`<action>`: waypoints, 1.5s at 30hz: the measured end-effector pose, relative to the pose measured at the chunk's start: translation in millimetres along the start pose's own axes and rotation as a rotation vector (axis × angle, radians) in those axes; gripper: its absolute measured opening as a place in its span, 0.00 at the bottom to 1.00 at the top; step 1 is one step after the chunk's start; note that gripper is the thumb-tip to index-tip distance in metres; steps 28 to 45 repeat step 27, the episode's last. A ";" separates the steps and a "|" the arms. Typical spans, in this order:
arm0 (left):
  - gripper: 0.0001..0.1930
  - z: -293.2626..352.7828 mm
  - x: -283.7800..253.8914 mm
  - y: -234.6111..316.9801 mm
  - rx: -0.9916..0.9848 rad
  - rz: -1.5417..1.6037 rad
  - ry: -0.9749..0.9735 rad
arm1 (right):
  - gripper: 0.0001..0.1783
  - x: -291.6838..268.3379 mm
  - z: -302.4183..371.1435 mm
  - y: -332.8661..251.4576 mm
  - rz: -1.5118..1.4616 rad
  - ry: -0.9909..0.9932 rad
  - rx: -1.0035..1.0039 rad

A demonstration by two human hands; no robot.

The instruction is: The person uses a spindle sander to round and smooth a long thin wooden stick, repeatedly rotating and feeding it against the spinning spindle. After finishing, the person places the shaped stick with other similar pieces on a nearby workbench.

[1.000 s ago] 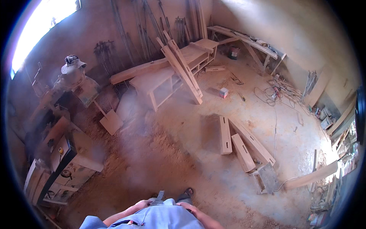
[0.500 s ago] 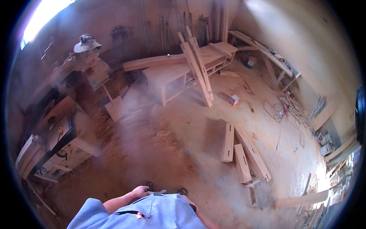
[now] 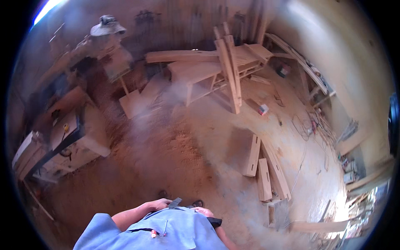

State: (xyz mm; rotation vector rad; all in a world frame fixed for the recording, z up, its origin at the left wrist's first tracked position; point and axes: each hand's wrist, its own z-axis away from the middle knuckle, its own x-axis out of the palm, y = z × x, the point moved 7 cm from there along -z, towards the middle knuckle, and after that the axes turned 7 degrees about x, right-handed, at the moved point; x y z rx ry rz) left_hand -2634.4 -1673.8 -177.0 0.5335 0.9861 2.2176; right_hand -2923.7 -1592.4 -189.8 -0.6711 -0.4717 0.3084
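Note:
My left hand is at the front of my blue shirt, at waist height. Its fingers look curled beside a small grey flat piece, whose kind is unclear. Further right, my right hand lies close against the shirt's lower edge, its fingers mostly hidden. A black band circles that wrist. A red-tipped pen or pencil pokes out of the shirt pocket. Below, dusty ground surrounds my feet, which show only in part.
Slotted timber beams lie on the right floor. Long boards lean on a wooden workbench ahead. At the left stands a machine table; behind it is a person in a brimmed hat. Cables trail near the right wall. Dust hangs around.
The view has shifted, so the bench and the person sit further right. My right hand has come into sight at the shirt front, and more of the grey piece shows by my left hand.

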 end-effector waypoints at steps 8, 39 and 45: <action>0.18 45.5 -50.3 34.1 0.193 -0.086 0.182 | 0.21 50.0 -57.6 -97.7 0.256 0.024 -0.101; 0.39 232.4 -177.9 328.5 1.422 0.039 0.616 | 0.24 110.1 160.9 -459.0 0.471 0.741 -1.123; 0.39 232.4 -177.9 328.5 1.422 0.039 0.616 | 0.24 110.1 160.9 -459.0 0.471 0.741 -1.123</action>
